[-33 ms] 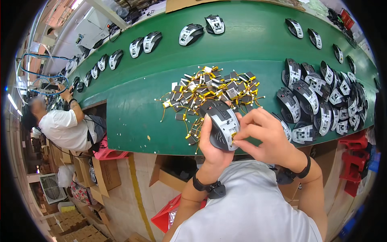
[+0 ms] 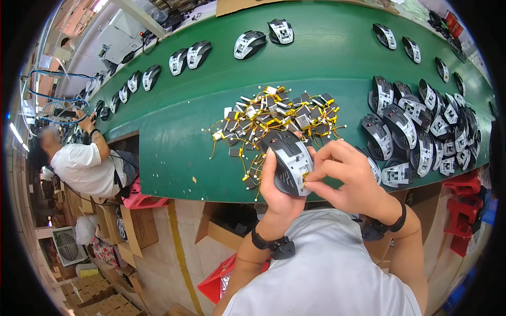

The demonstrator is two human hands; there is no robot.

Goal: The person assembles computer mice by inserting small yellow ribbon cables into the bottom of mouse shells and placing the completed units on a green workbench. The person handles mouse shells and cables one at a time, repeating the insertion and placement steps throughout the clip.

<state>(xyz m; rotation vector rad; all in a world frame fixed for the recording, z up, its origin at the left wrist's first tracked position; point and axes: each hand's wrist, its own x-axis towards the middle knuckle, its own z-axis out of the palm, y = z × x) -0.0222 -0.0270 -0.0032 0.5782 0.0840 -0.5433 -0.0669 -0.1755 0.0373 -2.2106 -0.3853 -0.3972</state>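
My left hand (image 2: 279, 192) is closed around a computer mouse (image 2: 290, 158), a black shell with an uncovered white-and-silver inner face turned up. Over the mouse's near end is my right hand (image 2: 350, 176), its thumb and forefinger pinched on a thin yellow wire (image 2: 305, 178) at the edge of the shell. The fingertips partly cover that wire, and its far end cannot be made out. Just beyond both hands lies a loose heap of small grey battery packs (image 2: 279, 113) with yellow-orange leads and little white plugs.
Many similar mice (image 2: 421, 129) are piled to the right on the green bench (image 2: 174, 168). A spaced row of mice (image 2: 197, 54) runs along the raised green strip (image 2: 327, 58) behind. A co-worker (image 2: 87, 163) sits at far left. Cardboard boxes (image 2: 139, 229) stand below the bench.
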